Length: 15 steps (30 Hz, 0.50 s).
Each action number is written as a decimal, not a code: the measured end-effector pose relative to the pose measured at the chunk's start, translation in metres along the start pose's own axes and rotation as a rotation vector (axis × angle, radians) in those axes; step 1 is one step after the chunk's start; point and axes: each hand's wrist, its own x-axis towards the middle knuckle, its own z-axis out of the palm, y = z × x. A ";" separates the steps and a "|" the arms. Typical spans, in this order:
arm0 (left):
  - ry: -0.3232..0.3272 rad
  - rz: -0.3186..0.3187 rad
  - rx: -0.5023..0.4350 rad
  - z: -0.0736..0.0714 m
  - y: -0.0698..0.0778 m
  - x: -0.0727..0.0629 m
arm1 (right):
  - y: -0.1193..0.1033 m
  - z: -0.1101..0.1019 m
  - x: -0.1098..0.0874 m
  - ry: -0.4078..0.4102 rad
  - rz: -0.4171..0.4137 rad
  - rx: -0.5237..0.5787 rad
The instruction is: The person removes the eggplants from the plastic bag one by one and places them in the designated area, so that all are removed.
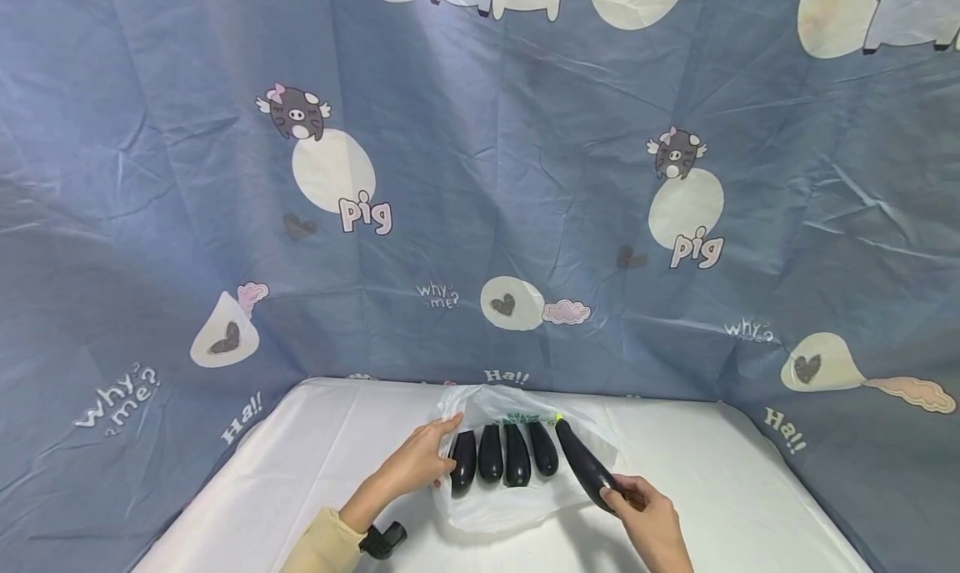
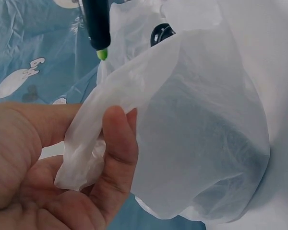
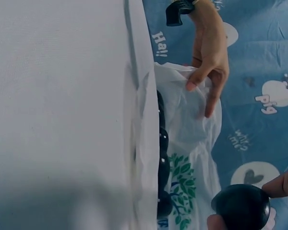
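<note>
A white plastic bag [image 1: 498,513] with a green tree print lies on the table, its mouth spread. Inside it, several dark eggplants [image 1: 517,458] lie side by side. My left hand [image 1: 418,458] holds the bag's left rim; in the left wrist view the gathered plastic [image 2: 84,153] sits between its thumb and curled fingers. At the bag's right side, my right hand [image 1: 647,516] grips another eggplant [image 1: 583,463] by its thick end. That eggplant is tilted, its green-tipped narrow end pointing up and left over the bag. The right wrist view shows its rounded bottom [image 3: 242,208].
A white cloth covers the table [image 1: 720,473]. Behind and beside it hangs a blue curtain [image 1: 480,181] printed with cartoon pigs and lettering. A black strap mount [image 1: 384,541] sits on my left wrist, below a pale yellow sleeve [image 1: 324,546].
</note>
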 end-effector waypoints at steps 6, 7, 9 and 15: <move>0.005 0.006 0.001 0.001 -0.002 0.000 | -0.003 -0.006 0.000 -0.007 -0.006 0.003; 0.004 0.006 0.000 0.001 -0.002 0.000 | -0.003 -0.007 0.000 -0.007 -0.006 0.007; 0.004 0.006 0.000 0.001 -0.002 0.000 | -0.004 -0.009 0.001 -0.003 -0.004 0.020; 0.008 0.002 0.007 0.001 -0.002 0.000 | -0.007 -0.019 0.005 0.034 0.000 0.031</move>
